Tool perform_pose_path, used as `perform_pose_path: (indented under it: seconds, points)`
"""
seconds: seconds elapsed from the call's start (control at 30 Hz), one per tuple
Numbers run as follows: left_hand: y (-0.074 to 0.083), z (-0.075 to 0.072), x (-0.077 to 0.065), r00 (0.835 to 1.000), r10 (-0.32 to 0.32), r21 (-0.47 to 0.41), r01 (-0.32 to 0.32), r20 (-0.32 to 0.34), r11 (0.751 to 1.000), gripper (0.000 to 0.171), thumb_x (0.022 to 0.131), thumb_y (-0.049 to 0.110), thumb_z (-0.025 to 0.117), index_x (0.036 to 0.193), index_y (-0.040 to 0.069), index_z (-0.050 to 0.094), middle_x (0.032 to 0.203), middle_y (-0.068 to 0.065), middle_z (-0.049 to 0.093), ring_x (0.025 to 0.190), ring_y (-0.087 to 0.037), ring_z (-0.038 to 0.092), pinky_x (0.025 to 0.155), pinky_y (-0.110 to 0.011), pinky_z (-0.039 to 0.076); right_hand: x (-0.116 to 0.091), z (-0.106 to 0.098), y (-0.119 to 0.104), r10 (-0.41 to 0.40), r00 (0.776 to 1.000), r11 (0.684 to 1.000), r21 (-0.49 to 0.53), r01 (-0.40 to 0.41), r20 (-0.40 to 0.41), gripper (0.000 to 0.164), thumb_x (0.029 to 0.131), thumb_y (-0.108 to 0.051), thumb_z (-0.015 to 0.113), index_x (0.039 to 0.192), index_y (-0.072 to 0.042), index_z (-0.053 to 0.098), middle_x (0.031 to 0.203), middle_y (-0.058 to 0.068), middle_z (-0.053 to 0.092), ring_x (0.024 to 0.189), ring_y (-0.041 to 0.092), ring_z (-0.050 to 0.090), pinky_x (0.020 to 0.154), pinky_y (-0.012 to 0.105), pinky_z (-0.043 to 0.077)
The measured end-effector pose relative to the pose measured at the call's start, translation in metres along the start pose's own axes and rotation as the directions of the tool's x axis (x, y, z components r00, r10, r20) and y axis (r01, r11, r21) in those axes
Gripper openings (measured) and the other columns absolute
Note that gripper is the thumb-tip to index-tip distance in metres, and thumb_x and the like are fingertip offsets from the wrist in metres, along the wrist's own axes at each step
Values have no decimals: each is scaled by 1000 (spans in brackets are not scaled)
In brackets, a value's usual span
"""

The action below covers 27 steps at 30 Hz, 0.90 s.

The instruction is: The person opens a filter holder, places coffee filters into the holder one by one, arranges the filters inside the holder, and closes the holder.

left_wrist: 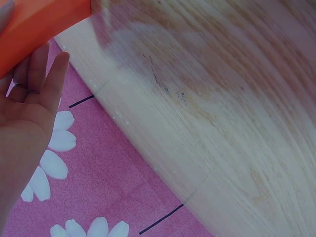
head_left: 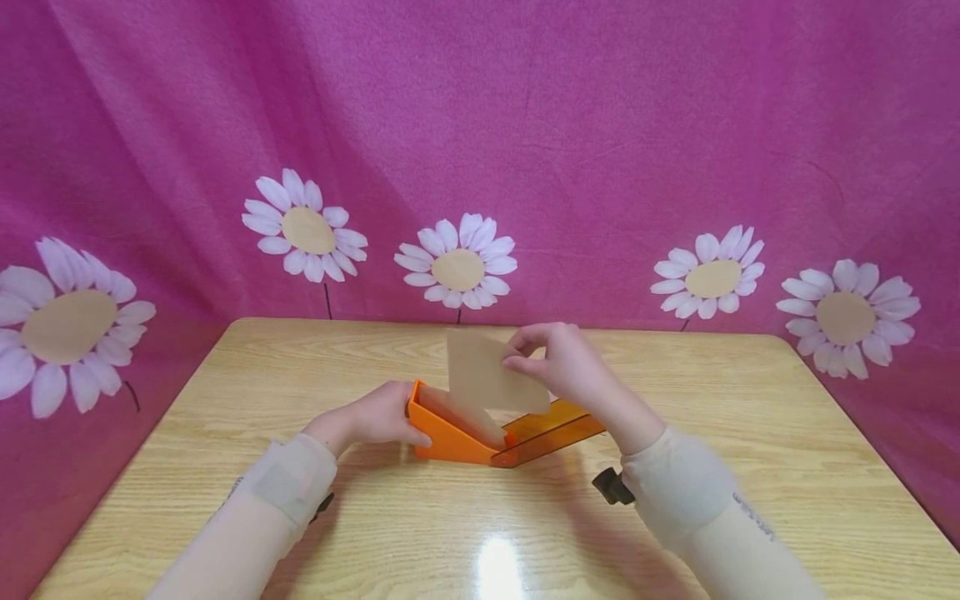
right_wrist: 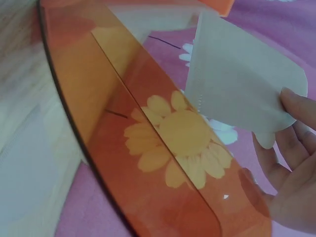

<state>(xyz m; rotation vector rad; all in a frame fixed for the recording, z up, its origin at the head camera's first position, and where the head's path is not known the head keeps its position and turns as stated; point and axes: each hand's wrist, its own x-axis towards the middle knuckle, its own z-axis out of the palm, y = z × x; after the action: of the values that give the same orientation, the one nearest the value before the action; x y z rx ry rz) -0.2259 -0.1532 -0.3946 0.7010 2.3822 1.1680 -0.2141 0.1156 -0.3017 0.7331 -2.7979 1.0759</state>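
Note:
An orange filter box stands on the table, its clear amber lid swung out to the right. Inside the box a stack of brown paper filters shows. My left hand grips the box's left end, thumb along the front; the left wrist view catches only a corner of the orange wall above the fingers. Between thumb and fingers my right hand pinches a brown paper coffee filter, held up over the box and lid. In the right wrist view its crimped edge is visible.
The light wooden table reaches back to a pink cloth backdrop printed with white daisies. A bright light reflection lies on the table's near part. Each wrist carries a wrapped band with a small black camera part.

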Motion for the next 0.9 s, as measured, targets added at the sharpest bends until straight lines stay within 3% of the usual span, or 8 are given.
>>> perform_pose_path:
  seconds: [0.23, 0.53, 0.7, 0.9]
  points:
    - [-1, 0, 1, 1000, -14, -16, 14, 26, 1000, 45, 82, 0, 78, 124, 3, 64, 109, -1, 67, 95, -20, 60, 93, -37, 48, -1, 15, 3, -49, 998, 999, -13, 49, 37, 4, 88, -5, 73, 87, -2, 72, 83, 5, 71, 85, 25, 65, 85, 46, 50]
    - [-3, -1, 2, 1000, 5, -15, -5, 27, 1000, 44, 81, 2, 79, 122, -1, 63, 107, -3, 68, 94, -19, 60, 93, -36, 48, -1, 25, 3, -48, 998, 998, -40, 50, 46, 4, 87, -7, 76, 84, -6, 72, 80, 1, 70, 81, 20, 64, 78, 39, 50]
    - [-2, 0, 1, 1000, 1, -9, -1, 12, 1000, 43, 80, 1, 80, 120, -1, 64, 105, -3, 68, 91, -19, 61, 91, -36, 49, -2, 28, 1, -34, 997, 999, -18, 36, 68, 6, 87, -7, 76, 82, -8, 73, 80, -2, 70, 80, 16, 62, 79, 37, 50]
    - [-2, 0, 1, 1000, -4, -3, 4, 5, 1000, 42, 80, 1, 80, 118, -1, 64, 103, -2, 68, 90, -18, 61, 90, -36, 49, -1, 30, 2, -42, 998, 998, -47, 44, 47, 9, 85, -7, 78, 78, -8, 73, 80, -4, 69, 85, 20, 59, 85, 40, 47]
